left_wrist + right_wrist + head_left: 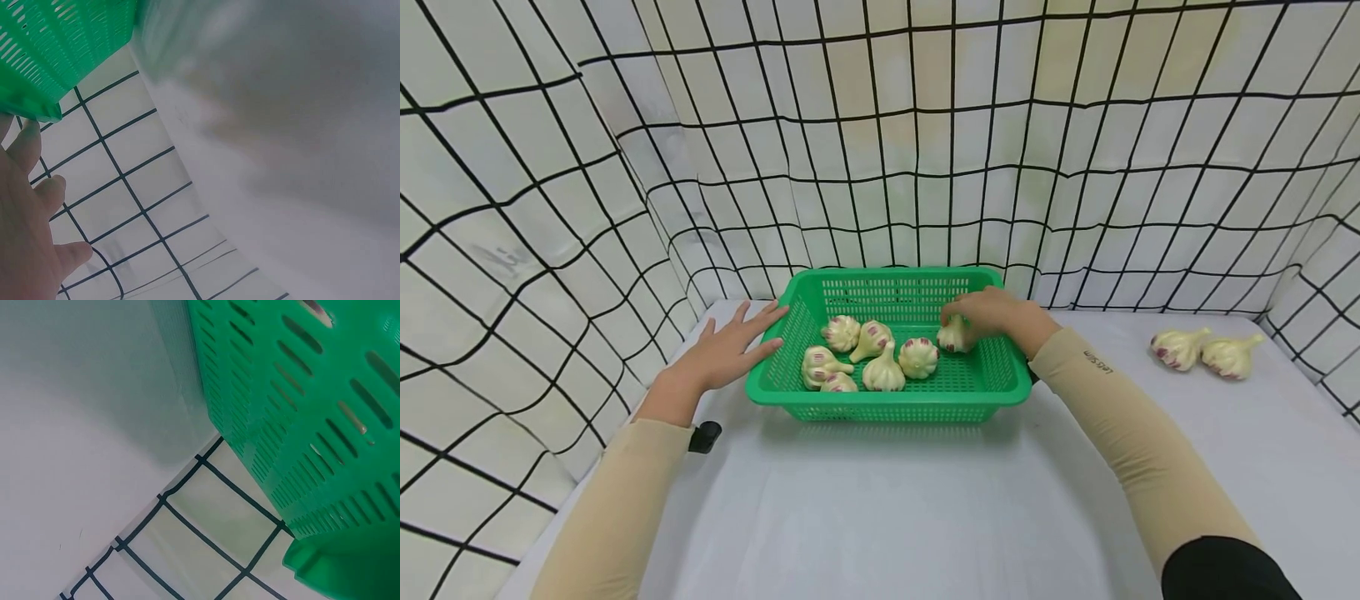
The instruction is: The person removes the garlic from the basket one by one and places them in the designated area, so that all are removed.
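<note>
A green plastic basket (887, 397) stands on the white table with several garlic bulbs (883, 371) in its left and middle part. Inside its right part, my right hand (988, 315) grips one garlic bulb (952, 335) from above, low over the basket floor. In the right wrist view, the slotted basket wall (300, 425) hides that hand. My left hand (727, 346) lies with fingers spread at the basket's left rim, fingertips right at the edge. The left wrist view shows the left hand's fingers (26, 147) beside the basket's corner.
Two more garlic bulbs (1177, 348) lie side by side on the white table (880, 500), off to the right of the basket. Black netting (917, 175) over white walls encloses the table at the back and both sides.
</note>
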Available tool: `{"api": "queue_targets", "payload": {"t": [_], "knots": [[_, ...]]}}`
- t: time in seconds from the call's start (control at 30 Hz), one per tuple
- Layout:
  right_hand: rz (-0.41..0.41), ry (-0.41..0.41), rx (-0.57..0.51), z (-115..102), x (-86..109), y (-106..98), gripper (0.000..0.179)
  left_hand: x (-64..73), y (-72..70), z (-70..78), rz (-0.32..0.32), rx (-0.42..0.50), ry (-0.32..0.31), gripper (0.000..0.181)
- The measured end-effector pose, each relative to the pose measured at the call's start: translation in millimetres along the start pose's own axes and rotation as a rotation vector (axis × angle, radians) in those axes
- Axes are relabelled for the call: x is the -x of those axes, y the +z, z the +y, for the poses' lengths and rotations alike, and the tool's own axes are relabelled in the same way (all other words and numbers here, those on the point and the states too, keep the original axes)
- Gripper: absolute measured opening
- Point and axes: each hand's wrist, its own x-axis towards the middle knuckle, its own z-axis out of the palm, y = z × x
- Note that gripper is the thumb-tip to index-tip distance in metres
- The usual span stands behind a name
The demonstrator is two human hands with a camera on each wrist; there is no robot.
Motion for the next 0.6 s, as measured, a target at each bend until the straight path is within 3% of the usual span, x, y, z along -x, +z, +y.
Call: {"api": "queue_targets", "payload": {"t": [0.6], "knots": [[-0.014, 0.020, -0.019, 0.4, 2.4, -0.9, 0.042, -1.9, 1.4, -0.9, -0.004, 0.000, -0.001, 0.068]]}}
